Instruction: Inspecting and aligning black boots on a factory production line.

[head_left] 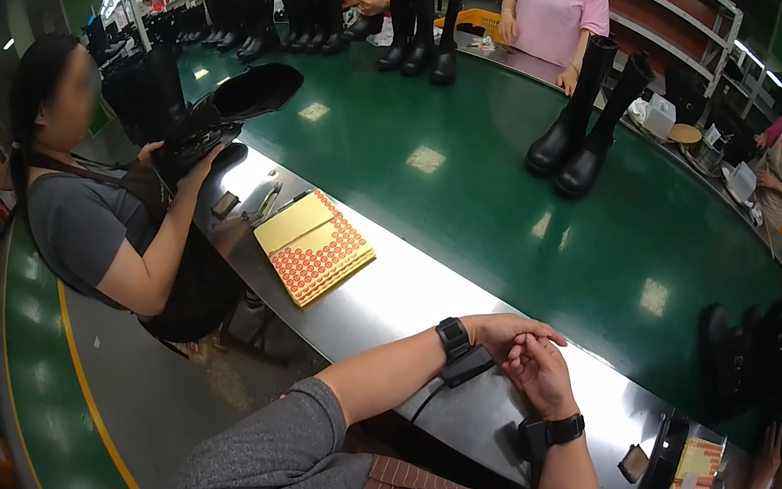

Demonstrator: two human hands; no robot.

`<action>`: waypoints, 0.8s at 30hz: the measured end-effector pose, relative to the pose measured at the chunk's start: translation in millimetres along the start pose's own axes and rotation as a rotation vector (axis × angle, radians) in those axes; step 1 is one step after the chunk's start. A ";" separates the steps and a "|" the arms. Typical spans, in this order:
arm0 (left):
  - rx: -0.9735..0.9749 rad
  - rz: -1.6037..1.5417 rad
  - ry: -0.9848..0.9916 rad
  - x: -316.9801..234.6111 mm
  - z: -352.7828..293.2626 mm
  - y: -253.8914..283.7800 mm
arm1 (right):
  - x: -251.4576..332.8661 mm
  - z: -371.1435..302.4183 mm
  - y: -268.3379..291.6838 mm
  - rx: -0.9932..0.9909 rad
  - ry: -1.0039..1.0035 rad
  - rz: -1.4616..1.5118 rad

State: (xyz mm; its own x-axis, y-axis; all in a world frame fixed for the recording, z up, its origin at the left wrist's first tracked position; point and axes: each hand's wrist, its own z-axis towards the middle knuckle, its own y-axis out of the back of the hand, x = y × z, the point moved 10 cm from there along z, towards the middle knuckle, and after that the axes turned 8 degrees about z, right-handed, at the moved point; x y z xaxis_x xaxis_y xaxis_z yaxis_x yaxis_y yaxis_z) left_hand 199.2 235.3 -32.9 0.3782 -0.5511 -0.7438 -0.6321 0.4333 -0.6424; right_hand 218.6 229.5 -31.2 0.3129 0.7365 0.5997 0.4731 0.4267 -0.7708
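Note:
My left hand (503, 336) and my right hand (541, 376) meet above the steel table edge (404, 292) in front of me. The left one's fingers are stretched out to the right. Against them rest the curled fingers of the right, and no object shows in either hand. Each wrist wears a dark strapped device. Beneath the left wrist is a small black box (468, 367) with a cable. Left of my hands, a stack of yellow and red patterned cards or booklets (314, 251) lies on the steel.
A green conveyor belt (479, 197) runs beyond the steel edge. On it stand a pair of tall black boots (569, 135) and more black boots (760, 345) at right. A co-worker (96, 221) at left holds a black boot (186, 138). Another patterned stack (689, 482) lies at right.

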 end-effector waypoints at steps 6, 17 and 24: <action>-0.037 0.028 0.009 -1.8 -2.1 -1.8 | 0.3 0.6 1.0 -0.011 0.006 -0.011; 0.039 0.035 -0.017 6.1 9.0 12.8 | 0.9 0.6 -0.6 -0.010 0.016 -0.024; 0.030 0.070 -0.025 6.7 9.0 15.5 | 1.2 0.8 1.3 -0.015 0.022 -0.031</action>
State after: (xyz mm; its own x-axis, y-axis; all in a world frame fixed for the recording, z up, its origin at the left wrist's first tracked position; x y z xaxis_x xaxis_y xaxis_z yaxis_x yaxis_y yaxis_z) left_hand 198.0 244.7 -49.6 0.3506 -0.5009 -0.7913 -0.6369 0.4919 -0.5936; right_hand 218.9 231.3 -31.7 0.3161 0.7109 0.6283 0.4952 0.4413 -0.7484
